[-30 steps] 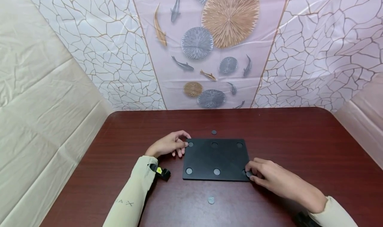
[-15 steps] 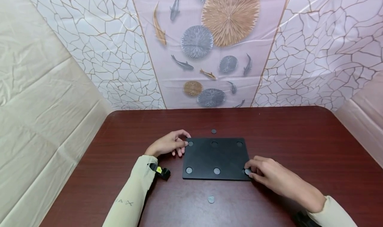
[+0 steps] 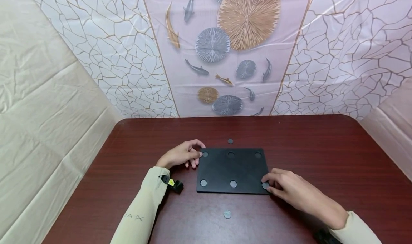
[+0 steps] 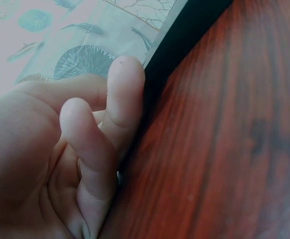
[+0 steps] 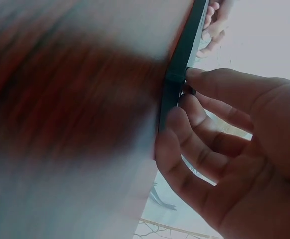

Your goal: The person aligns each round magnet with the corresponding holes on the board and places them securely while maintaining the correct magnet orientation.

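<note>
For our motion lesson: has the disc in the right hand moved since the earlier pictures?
Yes: the disc has shifted slightly left, further onto the black board.

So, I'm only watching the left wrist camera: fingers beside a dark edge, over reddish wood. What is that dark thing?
Observer: From the head view, it's the side of a flat black board with round recesses in it.

Visitor: Oh! And what's the other hand up to?

Observer: The right hand is pinching a small grey disc at the board's near right corner.

Visitor: Are any more discs lying loose around it?

Observer: Two lie on the table: a dark disc beyond the board's far edge and a paler disc on the near side.
</note>
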A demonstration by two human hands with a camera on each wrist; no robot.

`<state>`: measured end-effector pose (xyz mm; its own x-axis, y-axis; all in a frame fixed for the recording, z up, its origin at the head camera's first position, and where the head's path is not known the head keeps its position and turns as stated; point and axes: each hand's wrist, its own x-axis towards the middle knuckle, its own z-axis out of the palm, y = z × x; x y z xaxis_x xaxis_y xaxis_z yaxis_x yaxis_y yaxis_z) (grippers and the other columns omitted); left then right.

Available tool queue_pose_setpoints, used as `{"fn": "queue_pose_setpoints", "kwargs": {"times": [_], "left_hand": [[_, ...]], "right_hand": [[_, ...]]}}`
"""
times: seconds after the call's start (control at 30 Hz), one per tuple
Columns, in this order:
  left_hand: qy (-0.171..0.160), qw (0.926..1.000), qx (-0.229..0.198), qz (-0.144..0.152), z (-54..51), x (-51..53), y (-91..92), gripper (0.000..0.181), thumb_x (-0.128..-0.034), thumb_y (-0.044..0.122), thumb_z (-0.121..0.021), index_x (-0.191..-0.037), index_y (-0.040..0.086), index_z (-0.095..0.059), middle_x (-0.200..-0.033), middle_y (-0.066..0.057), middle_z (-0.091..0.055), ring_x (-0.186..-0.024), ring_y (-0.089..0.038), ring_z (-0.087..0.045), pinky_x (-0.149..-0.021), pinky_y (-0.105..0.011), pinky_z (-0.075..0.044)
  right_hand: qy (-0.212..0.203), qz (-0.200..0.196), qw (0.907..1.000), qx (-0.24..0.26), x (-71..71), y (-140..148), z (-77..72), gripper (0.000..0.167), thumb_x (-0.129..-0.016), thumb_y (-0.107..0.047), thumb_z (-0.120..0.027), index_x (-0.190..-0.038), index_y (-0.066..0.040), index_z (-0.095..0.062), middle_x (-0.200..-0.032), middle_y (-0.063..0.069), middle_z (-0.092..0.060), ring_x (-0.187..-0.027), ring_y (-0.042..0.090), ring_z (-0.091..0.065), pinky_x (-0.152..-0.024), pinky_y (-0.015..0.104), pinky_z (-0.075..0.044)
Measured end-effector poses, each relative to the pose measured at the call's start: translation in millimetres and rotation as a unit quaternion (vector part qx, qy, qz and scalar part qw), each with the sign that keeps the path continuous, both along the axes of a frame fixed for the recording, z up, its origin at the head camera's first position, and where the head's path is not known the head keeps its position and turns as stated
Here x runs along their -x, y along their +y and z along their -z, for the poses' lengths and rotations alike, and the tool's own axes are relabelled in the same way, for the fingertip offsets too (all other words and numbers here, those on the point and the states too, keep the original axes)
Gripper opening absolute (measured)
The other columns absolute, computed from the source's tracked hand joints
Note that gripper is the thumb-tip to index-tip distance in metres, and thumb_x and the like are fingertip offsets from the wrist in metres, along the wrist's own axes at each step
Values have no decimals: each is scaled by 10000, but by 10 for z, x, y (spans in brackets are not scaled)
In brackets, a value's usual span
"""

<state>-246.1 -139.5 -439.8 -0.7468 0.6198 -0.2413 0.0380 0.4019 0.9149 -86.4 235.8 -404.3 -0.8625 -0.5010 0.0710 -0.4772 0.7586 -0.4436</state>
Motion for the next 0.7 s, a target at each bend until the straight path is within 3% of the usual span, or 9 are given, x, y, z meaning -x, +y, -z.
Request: {"fn": "queue_pose_setpoints", "kwargs": {"times": [0.7], "left_hand": [[96, 9999, 43, 34, 10, 15, 0, 297, -1059, 139, -632, -1348, 116, -565, -763, -89, -709, -618, -168, -702, -504, -245, -530]], "right_hand": [[287, 64, 9995, 74, -5, 19, 25, 136, -910, -86, -821, -1021, -137, -762, -933, -124, -628, -754, -49, -556, -636, 235, -522]]}}
